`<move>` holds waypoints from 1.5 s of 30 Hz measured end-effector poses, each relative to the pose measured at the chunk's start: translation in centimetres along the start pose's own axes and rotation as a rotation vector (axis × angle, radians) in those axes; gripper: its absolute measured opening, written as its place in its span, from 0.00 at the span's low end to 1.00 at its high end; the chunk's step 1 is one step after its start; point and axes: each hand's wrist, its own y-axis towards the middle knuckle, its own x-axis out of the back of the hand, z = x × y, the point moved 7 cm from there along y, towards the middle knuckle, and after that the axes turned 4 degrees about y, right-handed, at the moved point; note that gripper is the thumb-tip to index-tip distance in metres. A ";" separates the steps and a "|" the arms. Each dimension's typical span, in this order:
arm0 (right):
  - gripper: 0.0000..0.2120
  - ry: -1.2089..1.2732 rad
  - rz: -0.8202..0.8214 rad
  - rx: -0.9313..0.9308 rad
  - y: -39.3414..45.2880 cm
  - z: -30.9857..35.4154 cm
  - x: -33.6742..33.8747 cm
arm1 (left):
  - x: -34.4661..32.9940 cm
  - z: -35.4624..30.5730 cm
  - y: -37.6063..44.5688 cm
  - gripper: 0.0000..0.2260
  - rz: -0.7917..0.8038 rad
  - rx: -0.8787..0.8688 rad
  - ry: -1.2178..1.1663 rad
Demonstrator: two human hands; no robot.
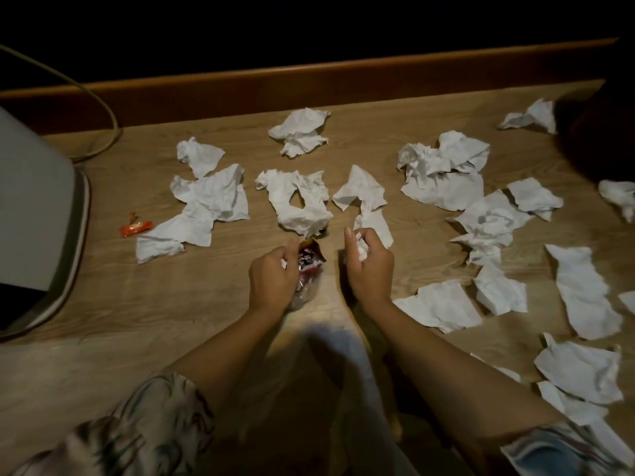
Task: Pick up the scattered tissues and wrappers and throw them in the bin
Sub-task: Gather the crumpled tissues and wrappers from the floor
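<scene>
Hands sit side by side low over a wooden floor (144, 304), both with curled fingers. Left hand (273, 276) grips a crinkled red and dark wrapper (309, 261), with a scrap of white tissue showing inside the fingers; a clear part of the wrapper trails under the wrist. Right hand (369, 266) is closed around a small balled tissue (360, 250), index finger raised. Just beyond the hands lie three crumpled white tissues in a row: one with a hole (297, 201), a folded one (360, 192), and a wide one to the left (202, 207). Two more sit farther back, at (199, 154) and (300, 130). To the right, roughly a dozen further tissues are scattered, some overlapping, so an exact count is not possible; the largest heap (443, 170) lies near the skirting board (309, 80). One orange wrapper (135, 227) lies alone at far left, beside a pale grey bin (37, 218), only partly in view. Patterned sleeves (137, 431) cover both upper arms.
</scene>
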 end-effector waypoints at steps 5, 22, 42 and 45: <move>0.06 0.064 -0.046 0.017 0.9 1.4 -0.2 | 0.5 -2.8 1.0 0.16 -0.065 0.048 -0.121; 0.26 -0.567 0.254 -0.011 0.5 -4.3 -1.8 | -2.3 -3.3 5.2 0.38 0.275 -0.019 0.301; 0.20 0.111 -0.175 0.094 8.3 3.4 8.5 | -0.4 -18.4 5.8 0.18 0.034 -0.339 0.064; 0.18 0.173 -0.237 0.088 11.1 5.3 13.1 | -1.2 -24.6 6.4 0.13 0.015 -0.422 0.042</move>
